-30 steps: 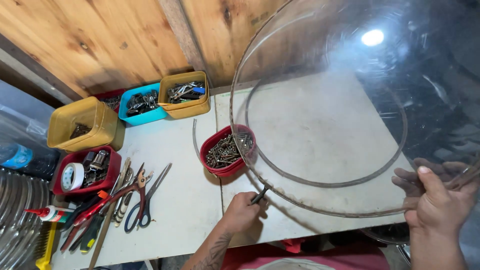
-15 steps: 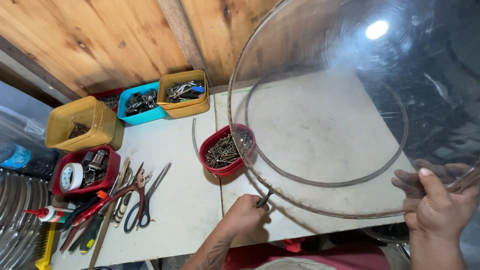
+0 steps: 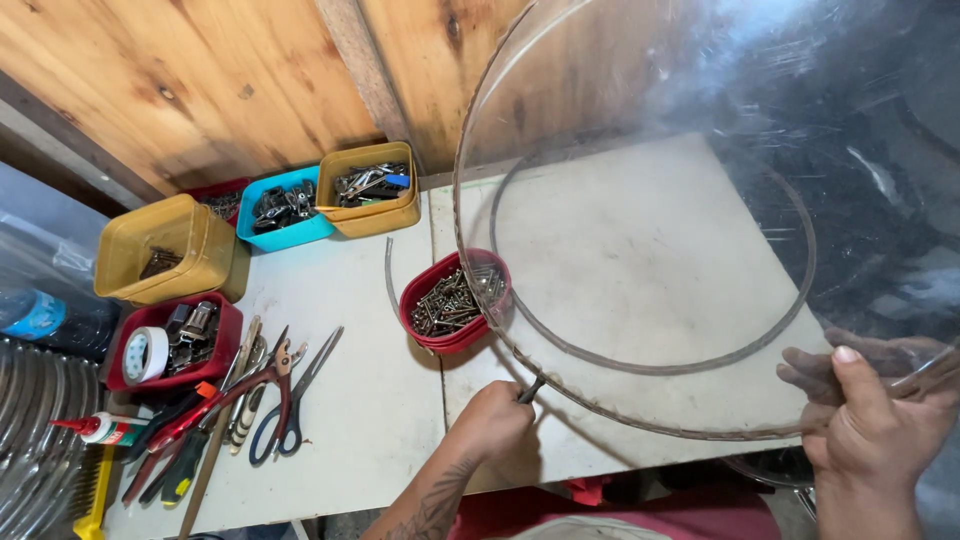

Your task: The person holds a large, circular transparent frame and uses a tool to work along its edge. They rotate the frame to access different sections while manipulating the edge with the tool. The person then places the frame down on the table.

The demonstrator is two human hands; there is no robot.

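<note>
Head view: the right hand (image 3: 868,425), at 4 o'clock, grasps the lower rim of a large clear plastic dome (image 3: 720,200), thumb on the near face and fingers seen through the plastic behind it. I think this grip keeps the dome tilted up, so its rim stands free above the white worktable (image 3: 350,420). The left hand (image 3: 490,422), at 6 o'clock, is clenched around a small dark tool (image 3: 531,389), whose tip touches the dome's rim just below the red bowl of screws (image 3: 452,303). The bowl stands near, probably for easy reach. At 9 o'clock lie scissors (image 3: 290,400) and pliers; yellow and blue bins stand at 11 o'clock.

Compared with one second ago, both hands keep almost the same places; the bright light spot seen through the dome is gone.
</note>
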